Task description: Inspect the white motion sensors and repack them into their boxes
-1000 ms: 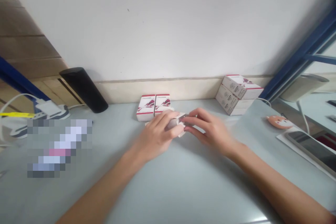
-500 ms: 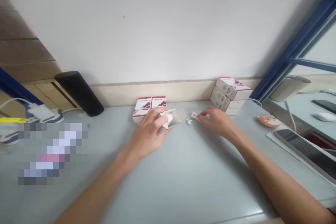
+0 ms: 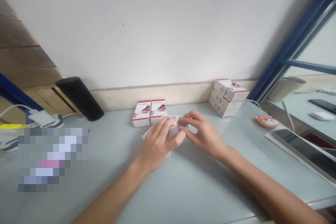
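Observation:
My left hand is curled around a small clear plastic tray holding a white part, just above the pale grey table. My right hand meets it from the right, fingers pinched on a small white piece at the tray's edge. The piece is mostly hidden by my fingers. Two small white-and-red boxes stand side by side just behind my hands.
A stack of two white-and-red boxes stands at the back right by the wall. A black cylinder leans at the back left. An orange round item and a tablet lie to the right. A blurred patch covers the left.
My right hand reached out right to the small white pieces on the table, picked one up and came back to the tray in my left hand. The view shifted slightly.

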Action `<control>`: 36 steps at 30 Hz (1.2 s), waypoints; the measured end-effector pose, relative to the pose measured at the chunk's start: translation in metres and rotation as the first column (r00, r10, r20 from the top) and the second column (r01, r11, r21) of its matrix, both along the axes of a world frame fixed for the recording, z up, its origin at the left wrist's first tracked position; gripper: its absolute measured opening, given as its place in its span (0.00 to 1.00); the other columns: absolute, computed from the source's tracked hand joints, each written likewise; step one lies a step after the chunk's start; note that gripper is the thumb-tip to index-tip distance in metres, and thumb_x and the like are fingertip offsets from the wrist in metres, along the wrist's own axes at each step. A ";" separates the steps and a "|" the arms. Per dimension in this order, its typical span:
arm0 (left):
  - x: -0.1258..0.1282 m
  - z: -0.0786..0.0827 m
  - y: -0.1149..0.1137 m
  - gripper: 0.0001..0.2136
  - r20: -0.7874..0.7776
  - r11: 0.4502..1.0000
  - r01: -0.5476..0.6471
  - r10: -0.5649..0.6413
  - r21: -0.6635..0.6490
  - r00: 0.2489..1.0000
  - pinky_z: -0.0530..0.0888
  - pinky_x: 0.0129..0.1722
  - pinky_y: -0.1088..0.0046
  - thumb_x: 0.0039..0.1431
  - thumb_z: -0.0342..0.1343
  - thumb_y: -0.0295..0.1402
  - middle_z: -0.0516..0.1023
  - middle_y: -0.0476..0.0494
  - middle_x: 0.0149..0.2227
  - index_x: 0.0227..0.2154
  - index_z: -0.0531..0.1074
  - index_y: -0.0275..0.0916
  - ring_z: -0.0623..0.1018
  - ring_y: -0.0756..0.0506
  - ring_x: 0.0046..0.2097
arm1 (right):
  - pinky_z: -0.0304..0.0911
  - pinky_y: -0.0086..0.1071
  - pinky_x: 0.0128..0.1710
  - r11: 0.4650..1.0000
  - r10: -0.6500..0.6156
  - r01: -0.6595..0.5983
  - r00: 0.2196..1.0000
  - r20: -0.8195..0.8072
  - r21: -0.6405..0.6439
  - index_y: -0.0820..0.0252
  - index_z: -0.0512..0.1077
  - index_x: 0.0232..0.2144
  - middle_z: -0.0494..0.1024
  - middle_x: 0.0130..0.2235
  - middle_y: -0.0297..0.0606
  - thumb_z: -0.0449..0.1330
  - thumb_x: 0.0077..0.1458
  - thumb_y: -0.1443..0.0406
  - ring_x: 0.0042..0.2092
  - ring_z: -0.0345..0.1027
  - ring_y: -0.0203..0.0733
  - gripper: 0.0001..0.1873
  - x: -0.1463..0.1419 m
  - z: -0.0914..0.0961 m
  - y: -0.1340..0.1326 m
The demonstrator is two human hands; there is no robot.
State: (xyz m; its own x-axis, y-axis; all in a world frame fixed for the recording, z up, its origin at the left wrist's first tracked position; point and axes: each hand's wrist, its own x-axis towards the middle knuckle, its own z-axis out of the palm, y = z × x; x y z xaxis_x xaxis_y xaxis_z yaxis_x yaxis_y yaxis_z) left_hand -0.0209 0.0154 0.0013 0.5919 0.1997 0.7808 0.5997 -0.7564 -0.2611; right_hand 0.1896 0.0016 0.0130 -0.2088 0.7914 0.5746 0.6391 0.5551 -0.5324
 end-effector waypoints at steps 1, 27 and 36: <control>0.001 0.000 -0.001 0.21 -0.003 1.000 0.013 -0.013 -0.002 1.000 0.80 0.53 0.58 0.60 0.59 0.17 0.76 0.36 0.56 0.52 0.66 0.46 0.78 0.37 0.59 | 0.70 0.36 0.43 0.999 0.015 -0.017 0.996 -0.090 -0.032 0.55 0.82 0.45 0.76 0.39 0.40 0.62 0.66 0.59 0.41 0.74 0.43 0.11 -0.002 -0.004 0.001; 0.061 0.074 0.055 0.30 -0.083 0.926 0.108 -0.148 -0.362 0.986 0.60 0.71 0.48 0.62 0.54 0.18 0.64 0.37 0.69 0.66 0.64 0.45 0.57 0.35 0.74 | 0.68 0.35 0.37 0.711 -0.419 0.697 0.526 -0.740 0.093 0.53 0.63 0.35 0.71 0.33 0.35 0.54 0.65 0.53 0.36 0.70 0.42 0.12 0.074 0.028 0.037; 0.118 0.038 0.131 0.34 -0.334 0.742 -0.056 -0.231 -0.668 0.914 0.63 0.70 0.52 0.52 0.63 0.25 0.61 0.35 0.72 0.64 0.70 0.42 0.63 0.32 0.72 | 0.67 0.36 0.38 0.702 -0.468 0.705 0.567 -0.678 0.104 0.54 0.64 0.38 0.75 0.36 0.39 0.50 0.68 0.52 0.37 0.70 0.43 0.13 0.085 0.010 0.047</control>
